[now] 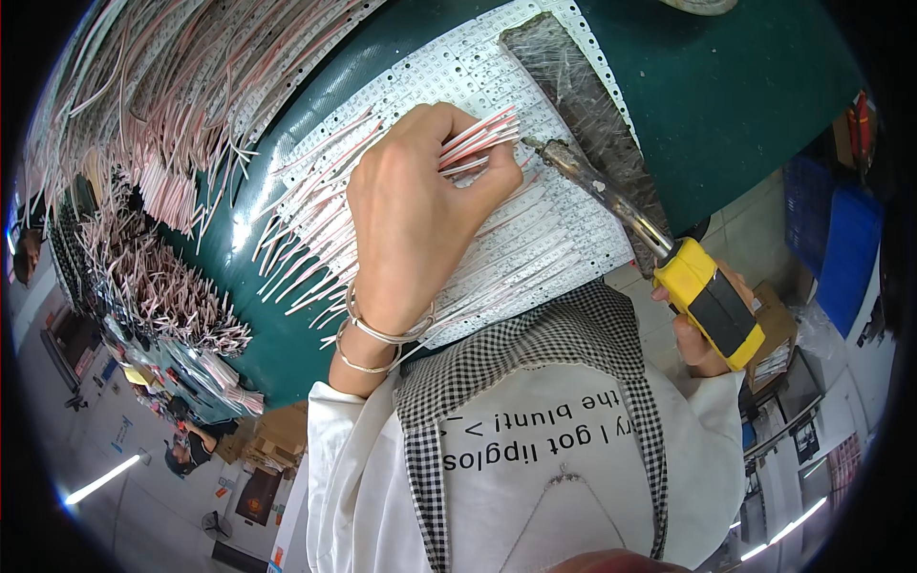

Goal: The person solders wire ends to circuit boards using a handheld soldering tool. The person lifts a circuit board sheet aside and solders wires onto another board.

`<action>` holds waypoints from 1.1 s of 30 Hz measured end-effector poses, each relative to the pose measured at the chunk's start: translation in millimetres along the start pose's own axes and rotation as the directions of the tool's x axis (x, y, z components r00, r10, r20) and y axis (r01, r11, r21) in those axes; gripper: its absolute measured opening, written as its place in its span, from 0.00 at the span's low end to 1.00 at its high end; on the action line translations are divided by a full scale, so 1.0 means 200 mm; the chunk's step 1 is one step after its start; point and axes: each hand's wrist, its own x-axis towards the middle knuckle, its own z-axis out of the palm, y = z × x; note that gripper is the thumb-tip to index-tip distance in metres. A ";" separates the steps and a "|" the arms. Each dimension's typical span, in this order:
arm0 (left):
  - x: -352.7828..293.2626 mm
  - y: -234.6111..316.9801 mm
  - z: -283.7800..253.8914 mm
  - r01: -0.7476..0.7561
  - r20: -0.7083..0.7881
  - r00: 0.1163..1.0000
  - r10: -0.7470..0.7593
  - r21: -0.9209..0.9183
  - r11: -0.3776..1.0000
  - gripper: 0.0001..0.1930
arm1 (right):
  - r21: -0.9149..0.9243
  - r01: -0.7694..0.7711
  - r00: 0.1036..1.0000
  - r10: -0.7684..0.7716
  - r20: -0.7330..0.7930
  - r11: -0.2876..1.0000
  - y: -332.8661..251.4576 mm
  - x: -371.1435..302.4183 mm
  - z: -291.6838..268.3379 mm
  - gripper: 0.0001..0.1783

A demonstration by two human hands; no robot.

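My left hand [406, 186] is closed around a small bundle of thin red and white wires [482, 136], their ends sticking out between thumb and fingers. Under it lies a white perforated panel of small circuit boards [435, 81], with many more such wires fanned across its left and lower parts. My right hand [697, 346] grips the yellow and black handle of a soldering iron [705, 291]. The iron's dark tip points left, close to the held wire ends; whether it touches the panel there, I cannot tell.
A dark bar wrapped in clear film [583, 91] lies across the panel's right side. Big heaps of wires [220, 72] and bundled wires [158, 263] cover the left of the green table [745, 105]. Blue bins [841, 248] stand beyond its right edge. Another person [191, 449] is far left.
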 end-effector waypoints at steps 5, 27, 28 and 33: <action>0.01 -0.02 -0.02 0.006 0.027 1.000 -0.006 0.008 1.000 0.11 | -0.015 -0.009 1.000 0.009 -0.002 1.000 -0.01 -0.01 0.02 0.22; 0.01 -0.03 0.00 -0.011 0.000 1.000 0.011 0.008 1.000 0.11 | -0.003 -0.011 0.993 0.010 -0.117 1.000 0.05 -0.09 0.06 0.27; 0.00 -0.02 0.00 0.004 0.010 1.000 -0.004 0.008 1.000 0.11 | -0.004 -0.011 0.993 0.010 -0.117 1.000 0.05 -0.09 0.06 0.27; 0.00 -0.05 0.00 -0.013 0.012 1.000 0.015 -0.155 0.988 0.09 | -0.020 -0.004 0.997 0.002 -0.082 1.000 0.05 -0.07 0.06 0.27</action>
